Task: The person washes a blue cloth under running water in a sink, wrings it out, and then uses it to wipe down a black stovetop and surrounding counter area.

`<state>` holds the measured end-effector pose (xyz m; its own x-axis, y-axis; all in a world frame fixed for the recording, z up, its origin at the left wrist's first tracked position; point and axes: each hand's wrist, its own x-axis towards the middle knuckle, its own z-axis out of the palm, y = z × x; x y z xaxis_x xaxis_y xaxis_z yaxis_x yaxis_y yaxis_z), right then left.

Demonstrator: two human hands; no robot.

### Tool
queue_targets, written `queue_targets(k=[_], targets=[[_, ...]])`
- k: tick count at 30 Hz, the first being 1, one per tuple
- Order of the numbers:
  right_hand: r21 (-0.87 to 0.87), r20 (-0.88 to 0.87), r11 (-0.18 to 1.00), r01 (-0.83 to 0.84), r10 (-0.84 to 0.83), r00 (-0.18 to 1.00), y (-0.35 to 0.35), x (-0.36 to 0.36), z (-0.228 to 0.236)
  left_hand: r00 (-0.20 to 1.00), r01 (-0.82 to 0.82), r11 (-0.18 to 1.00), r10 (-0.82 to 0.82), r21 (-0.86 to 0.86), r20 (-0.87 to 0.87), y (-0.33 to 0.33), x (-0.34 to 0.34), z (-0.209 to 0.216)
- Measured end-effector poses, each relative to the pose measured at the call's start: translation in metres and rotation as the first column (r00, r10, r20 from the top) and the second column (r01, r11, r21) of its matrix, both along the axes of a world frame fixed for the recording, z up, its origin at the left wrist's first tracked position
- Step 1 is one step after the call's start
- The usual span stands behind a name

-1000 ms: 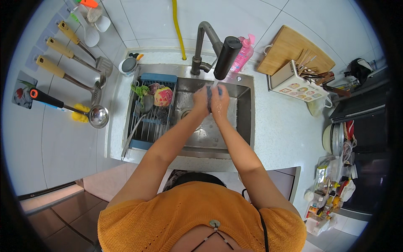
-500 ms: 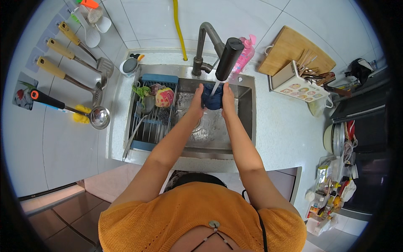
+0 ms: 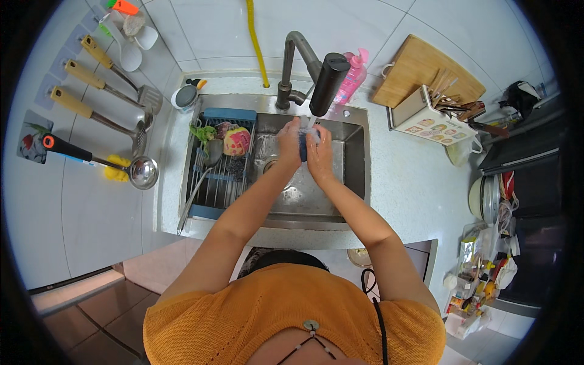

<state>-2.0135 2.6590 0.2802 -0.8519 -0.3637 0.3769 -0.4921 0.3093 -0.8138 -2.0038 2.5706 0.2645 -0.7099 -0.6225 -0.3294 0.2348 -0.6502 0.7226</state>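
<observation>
Under the running tap (image 3: 327, 82), a dark blue item, seemingly a cloth (image 3: 303, 148), is pressed between my two hands over the sink (image 3: 356, 167). My left hand (image 3: 288, 143) closes on it from the left side. From the right, my right hand (image 3: 319, 151) closes on it, fingers toward the tap. Water splashes over both hands, and most of the blue item is hidden between the palms.
A blue-ended drying rack (image 3: 228, 114) sits in the sink's left side, holding greens, a pink-and-yellow round thing (image 3: 236, 142) and a long-handled ladle (image 3: 196, 193). Behind the sink stands a pink pump bottle (image 3: 353, 76). Right of it are a cutting board (image 3: 420, 67) and a utensil holder (image 3: 426, 118).
My hands have come closer together, squeezing the blue item from a wide shape to a narrow one. Water now sprays around the fingers.
</observation>
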Motion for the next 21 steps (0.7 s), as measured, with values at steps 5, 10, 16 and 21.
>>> queue_targets(k=[5, 10, 16, 21], targets=[[0.014, 0.257, 0.998, 0.069, -0.070, 0.964, -0.010, -0.009, 0.009, 0.994, -0.032, 0.993, 0.043, -0.114, 0.097, 0.007, 0.004, 0.012], [0.000, 0.262, 0.999, 0.053, -0.051, 0.964, -0.012, -0.038, -0.015, 0.973, -0.007, 0.927, 0.092, -0.376, 0.210, 0.012, 0.004, 0.013], [-0.101, 0.609, 0.979, 0.177, -0.080, 0.789, -0.010, -0.063, -0.031, 0.977, 0.079, 0.595, 0.113, -0.800, 0.180, 0.023, 0.019, -0.002], [-0.181, 0.411, 0.981, 0.069, 0.012, 0.911, -0.008, -0.046, -0.013, 0.963, -0.009, 0.556, 0.227, -0.831, 0.142, 0.010, 0.004, -0.016]])
